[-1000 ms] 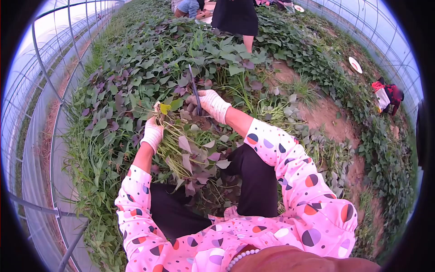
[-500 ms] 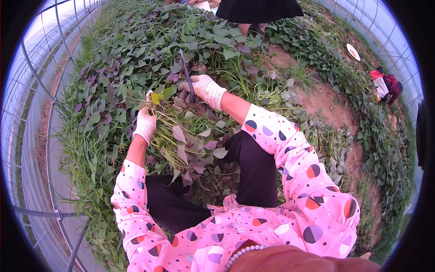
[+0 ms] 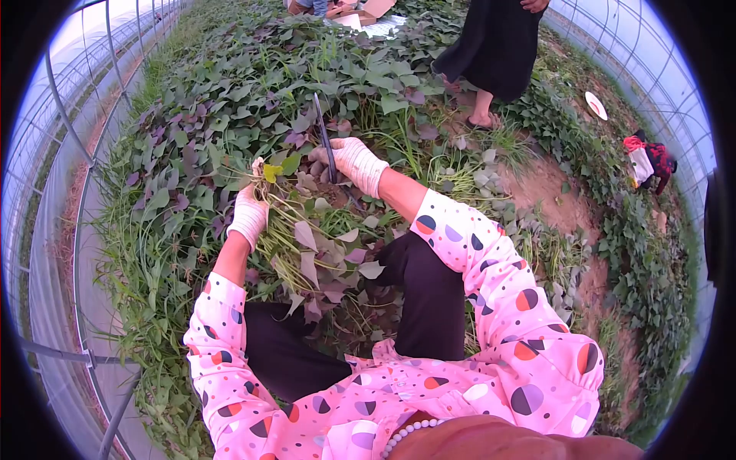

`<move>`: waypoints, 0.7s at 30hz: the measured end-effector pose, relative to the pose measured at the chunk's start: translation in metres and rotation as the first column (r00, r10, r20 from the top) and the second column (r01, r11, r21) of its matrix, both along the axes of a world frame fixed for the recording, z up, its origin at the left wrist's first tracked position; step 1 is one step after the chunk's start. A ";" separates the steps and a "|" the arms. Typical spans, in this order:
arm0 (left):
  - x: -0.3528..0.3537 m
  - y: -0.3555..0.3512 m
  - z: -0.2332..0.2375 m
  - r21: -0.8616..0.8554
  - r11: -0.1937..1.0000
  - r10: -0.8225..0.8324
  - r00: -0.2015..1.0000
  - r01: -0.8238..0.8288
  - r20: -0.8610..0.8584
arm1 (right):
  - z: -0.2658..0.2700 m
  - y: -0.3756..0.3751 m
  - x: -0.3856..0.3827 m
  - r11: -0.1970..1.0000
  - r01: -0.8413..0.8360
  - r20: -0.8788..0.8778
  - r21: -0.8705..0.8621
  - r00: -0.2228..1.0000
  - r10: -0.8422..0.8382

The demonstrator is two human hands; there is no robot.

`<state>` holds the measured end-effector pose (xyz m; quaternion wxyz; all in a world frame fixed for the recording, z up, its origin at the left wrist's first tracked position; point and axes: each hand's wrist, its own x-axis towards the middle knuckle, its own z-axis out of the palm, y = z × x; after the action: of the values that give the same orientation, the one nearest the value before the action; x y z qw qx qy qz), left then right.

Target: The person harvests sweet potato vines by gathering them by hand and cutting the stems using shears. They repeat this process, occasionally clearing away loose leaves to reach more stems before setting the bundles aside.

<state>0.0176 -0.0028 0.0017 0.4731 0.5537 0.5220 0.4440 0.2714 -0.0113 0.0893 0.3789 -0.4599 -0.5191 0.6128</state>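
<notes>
My left hand (image 3: 249, 216), in a white glove, grips a bundle of cut vines (image 3: 303, 245) with green and purple leaves; the stems trail down toward my lap. My right hand (image 3: 354, 162), also gloved, holds a dark thin blade (image 3: 324, 136) that points up and away, its hand resting among the leaves just right of the bundle's top. A yellow-green leaf (image 3: 270, 172) sticks up beside my left thumb. Both pink dotted sleeves reach forward over my dark trousers.
A dense bed of leafy vines (image 3: 230, 92) spreads ahead and left. A metal greenhouse frame (image 3: 80, 153) runs along the left. Another person in a dark skirt (image 3: 498, 54) stands ahead right on bare soil (image 3: 548, 188). A red and white bag (image 3: 648, 162) lies far right.
The view has shifted, so the person in the dark skirt now shows further right and lower. My hands keep the bundle and the blade, with the blade a little more upright.
</notes>
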 end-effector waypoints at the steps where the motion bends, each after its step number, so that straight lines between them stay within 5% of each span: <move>1: 0.001 0.001 0.000 -0.034 0.999 0.020 0.996 -0.017 0.083 | 0.000 0.000 0.000 1.000 0.000 0.000 0.002 1.000 0.000; 6: 0.012 -0.008 0.017 -0.078 0.997 0.043 0.947 -0.019 0.319 | 0.002 -0.003 0.000 1.000 0.007 -0.035 0.002 0.999 -0.007; 8: 0.020 -0.012 0.035 -0.371 0.928 0.290 0.701 -0.039 0.652 | -0.001 -0.001 0.001 1.000 0.003 -0.046 0.005 0.999 -0.003; 9: 0.017 -0.013 0.032 -0.370 0.928 0.289 0.701 -0.038 0.652 | -0.002 -0.001 0.001 1.000 -0.002 -0.055 0.010 0.998 0.003; 10: 0.013 -0.015 0.027 -0.189 0.980 0.132 0.900 -0.057 0.415 | -0.002 0.000 0.001 1.000 -0.002 -0.056 0.011 0.998 0.003; 12: 0.011 -0.015 0.022 -0.008 1.000 0.011 0.995 -0.010 0.102 | -0.002 -0.001 0.001 1.000 -0.011 -0.070 0.011 0.997 0.012; 17: 0.002 0.004 -0.001 -0.164 0.986 0.100 0.836 -0.012 0.539 | -0.002 0.000 0.002 1.000 -0.012 -0.061 0.017 0.998 0.013; 21: 0.000 0.004 -0.007 -0.058 0.998 0.045 0.921 -0.025 0.386 | -0.002 0.002 0.002 1.000 -0.008 -0.028 0.020 1.000 0.009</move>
<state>0.0177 0.0009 -0.0058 0.5731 0.4332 0.4393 0.5394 0.2730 -0.0098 0.0869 0.3883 -0.4452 -0.5217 0.6155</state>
